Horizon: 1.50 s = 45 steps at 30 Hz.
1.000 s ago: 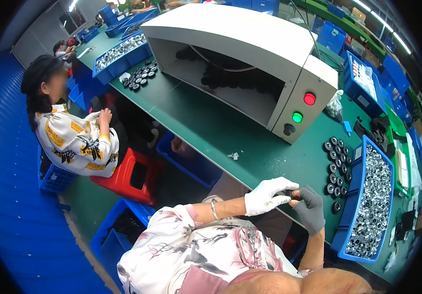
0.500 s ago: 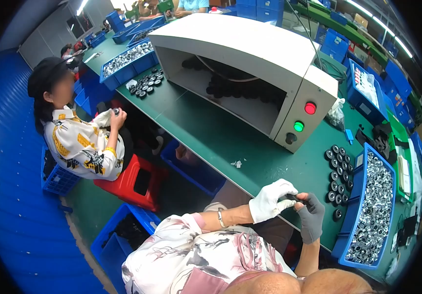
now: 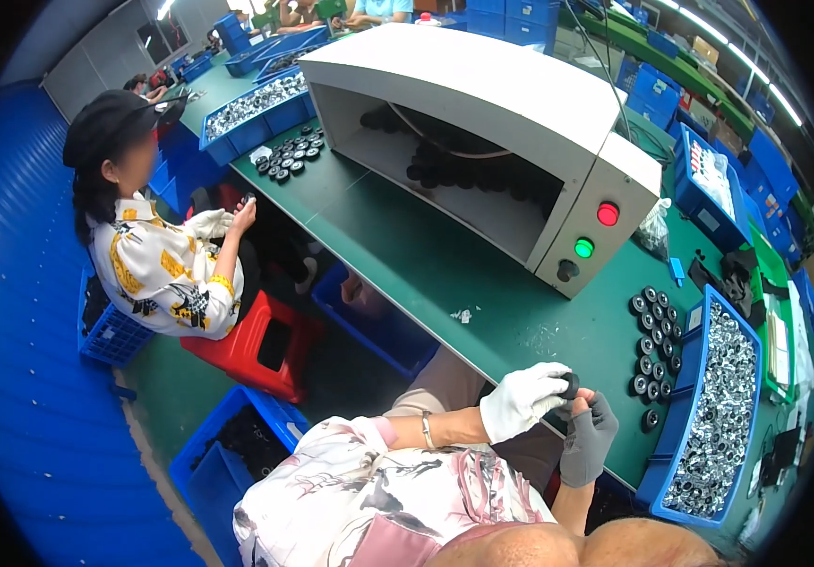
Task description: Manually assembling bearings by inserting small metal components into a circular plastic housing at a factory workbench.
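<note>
In front of me, near the table edge, my left hand (image 3: 526, 402) in a white glove grips a small black round part (image 3: 570, 386), which stands on its edge between the fingers. My right hand (image 3: 590, 437), in a grey glove with bare fingertips, is closed against the lower side of the same part. Its fingertips are partly hidden. To the right, several black round parts with shiny metal centres (image 3: 648, 342) lie in loose rows on the green table (image 3: 511, 331). Beside them stands a long blue bin (image 3: 679, 444) filled with small silvery metal pieces (image 3: 714, 416).
A white box-shaped machine (image 3: 463, 90) with an open front and lit red and green buttons stands across the table. A co-worker (image 3: 166, 255) sits at the left, holding a small dark part. White scraps (image 3: 464, 316) lie on the table; a blue crate (image 3: 246, 430) stands beside me.
The black part has turned up between my hands and shows more plainly. My right hand has shifted slightly down and left. The co-worker's hands have moved apart, and the head has turned.
</note>
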### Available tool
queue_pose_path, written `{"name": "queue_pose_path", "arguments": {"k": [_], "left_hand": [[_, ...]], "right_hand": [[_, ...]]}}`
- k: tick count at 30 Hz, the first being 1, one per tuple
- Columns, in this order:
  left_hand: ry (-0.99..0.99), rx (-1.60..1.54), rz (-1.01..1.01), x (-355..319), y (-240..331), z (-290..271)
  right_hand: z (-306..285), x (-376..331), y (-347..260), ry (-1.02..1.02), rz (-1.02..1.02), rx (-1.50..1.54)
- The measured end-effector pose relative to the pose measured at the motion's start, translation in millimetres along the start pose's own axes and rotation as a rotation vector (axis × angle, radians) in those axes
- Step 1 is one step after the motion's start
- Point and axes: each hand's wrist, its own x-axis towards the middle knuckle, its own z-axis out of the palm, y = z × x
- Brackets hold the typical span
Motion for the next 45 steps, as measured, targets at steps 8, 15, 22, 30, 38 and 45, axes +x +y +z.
{"name": "queue_pose_path", "arguments": {"k": [8, 15, 22, 30, 38, 45], "left_hand": [[-0.081, -0.248, -0.314, 2.5, 7.6, 0.1], [-0.127, -0.819, -0.623, -3.7, -4.0, 8.3], [-0.186, -0.707, -0.625, 5.9, 8.6, 2.6], [-0.18, -0.432, -0.601, 10.6, -1.7, 7.0], [-0.384, -0.763, -0.6, 9.3, 6.7, 28.1], [-0.338, -1.101, -0.873, 21.1, 24.6, 28.1]], "right_hand": [[-2.0, 5.5, 10.1, -0.02, -0.026, 0.018], [-1.5, 3.0, -6.1, -0.024, -0.041, -0.037], [-11.5, 6.2, -7.9, -0.035, 0.043, -0.057], [-10.5, 10.2, -20.3, -0.093, -0.003, -0.163], [-40.5, -24.4, -31.1, -0.082, 0.13, -0.038], [-51.1, -18.5, -17.0, -0.152, -0.076, -0.141]]}}
